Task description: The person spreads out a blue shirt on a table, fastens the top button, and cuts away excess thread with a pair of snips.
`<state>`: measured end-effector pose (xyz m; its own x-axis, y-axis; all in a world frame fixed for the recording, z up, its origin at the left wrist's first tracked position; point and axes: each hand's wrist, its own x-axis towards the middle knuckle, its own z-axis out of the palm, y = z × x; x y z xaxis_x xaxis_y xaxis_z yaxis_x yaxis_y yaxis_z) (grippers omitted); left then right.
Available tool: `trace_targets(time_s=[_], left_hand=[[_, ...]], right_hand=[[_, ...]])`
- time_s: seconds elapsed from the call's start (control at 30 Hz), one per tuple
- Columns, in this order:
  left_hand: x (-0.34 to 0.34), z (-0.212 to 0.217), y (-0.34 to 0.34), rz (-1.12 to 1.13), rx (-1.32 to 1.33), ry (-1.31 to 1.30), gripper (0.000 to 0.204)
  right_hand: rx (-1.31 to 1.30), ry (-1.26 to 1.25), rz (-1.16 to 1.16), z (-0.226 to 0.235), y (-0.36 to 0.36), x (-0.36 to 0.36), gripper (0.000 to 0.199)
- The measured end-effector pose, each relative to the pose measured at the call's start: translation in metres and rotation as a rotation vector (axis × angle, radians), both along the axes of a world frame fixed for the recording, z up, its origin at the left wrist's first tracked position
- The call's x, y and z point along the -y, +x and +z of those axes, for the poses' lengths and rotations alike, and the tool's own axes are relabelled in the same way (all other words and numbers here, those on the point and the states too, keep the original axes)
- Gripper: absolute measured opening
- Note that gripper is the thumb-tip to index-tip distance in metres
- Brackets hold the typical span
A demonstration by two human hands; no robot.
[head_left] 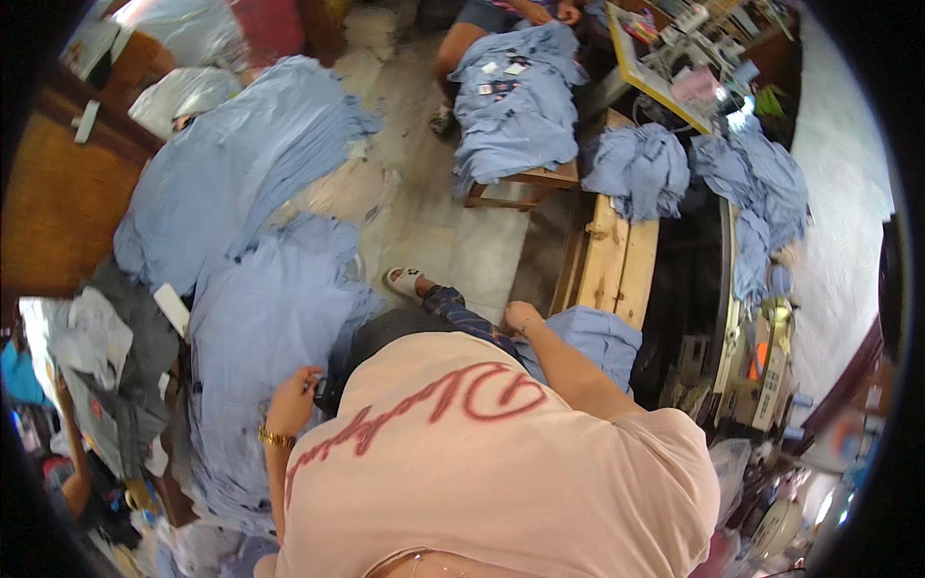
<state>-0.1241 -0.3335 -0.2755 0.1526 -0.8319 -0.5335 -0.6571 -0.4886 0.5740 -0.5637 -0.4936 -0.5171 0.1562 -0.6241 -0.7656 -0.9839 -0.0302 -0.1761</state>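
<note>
My left hand (292, 401), with a gold-coloured band at the wrist, is at my left side by a large pile of light-blue cloth (260, 356). Its fingers are bent towards a small black object (330, 393) at my waist; what they grip, if anything, is hidden. In front of me, my right hand (523, 318) is closed near my knee, and its inside does not show. Beside its forearm lies more light-blue cloth (586, 342) at the near end of a wooden bench (617, 255).
Another tall heap of blue cloth (236, 164) lies ahead on the left. A stool (520, 183) draped with blue pieces stands near a seated person (461, 48). To the right are cloth bundles (638, 169) and a sewing machine (686, 48). Another person's arm (72, 443) shows far left.
</note>
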Motion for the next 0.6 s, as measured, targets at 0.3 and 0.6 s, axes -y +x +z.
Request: trace_targets(time_s=[0.3,0.6], left_hand=[[-0.103,-0.02,0.032,0.749,0.261,-0.444,0.019],[-0.163,-0.04,-0.058,1.308,-0.949,-0.15,0.028]], right_hand=[[0.335,-0.37,-0.038,0.045,0.06,0.055,0.033],[1.065,-0.057,0.879,0.189,0.331,0.003,0.016]])
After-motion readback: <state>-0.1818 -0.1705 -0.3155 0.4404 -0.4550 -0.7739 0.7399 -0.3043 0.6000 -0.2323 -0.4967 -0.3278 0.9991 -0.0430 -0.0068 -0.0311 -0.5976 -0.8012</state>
